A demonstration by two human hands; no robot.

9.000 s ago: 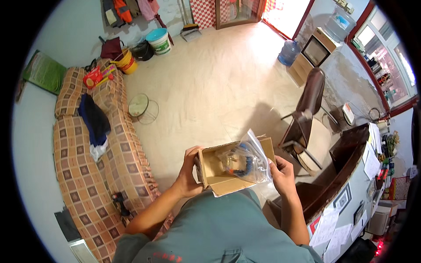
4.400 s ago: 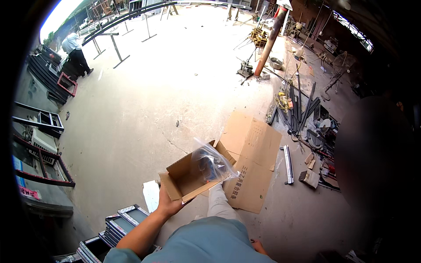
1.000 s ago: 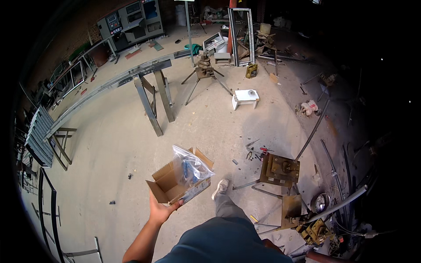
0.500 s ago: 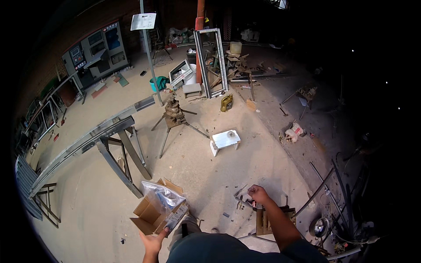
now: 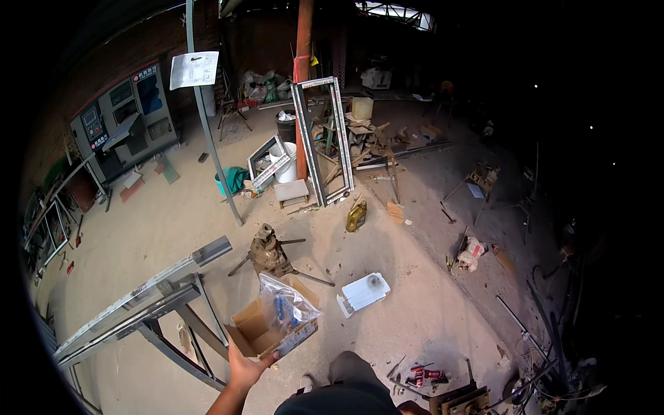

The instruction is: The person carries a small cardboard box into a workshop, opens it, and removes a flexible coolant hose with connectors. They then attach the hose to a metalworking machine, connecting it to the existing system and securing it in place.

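My left hand [image 5: 247, 365] grips the lower edge of an opened cardboard box [image 5: 257, 336], thumb along its near side. Flaps up, the box is held tilted in front of my body, left of the middle. A clear plastic bag [image 5: 299, 299] sticks out of it, with something blue inside that I cannot make out. Of my right arm [image 5: 412, 408] only a sliver of skin shows at the lower edge; the hand itself is out of sight. Close to it, red and black items [image 5: 425, 377] and thin tools lie on the floor.
A long metal beam on a stand [image 5: 149, 304] runs along the left. Ahead are a brown tripod stand [image 5: 270, 252], a low white stool [image 5: 365, 293] and a gold jug [image 5: 356, 216]. A window frame [image 5: 344, 138] leans at an orange post [image 5: 303, 90]. Metal bars [image 5: 522, 330] lie at right.
The cardboard box has moved up and to the right with my left hand. My right hand has drawn back from the items on the floor to the lower edge. The view has tilted upward.
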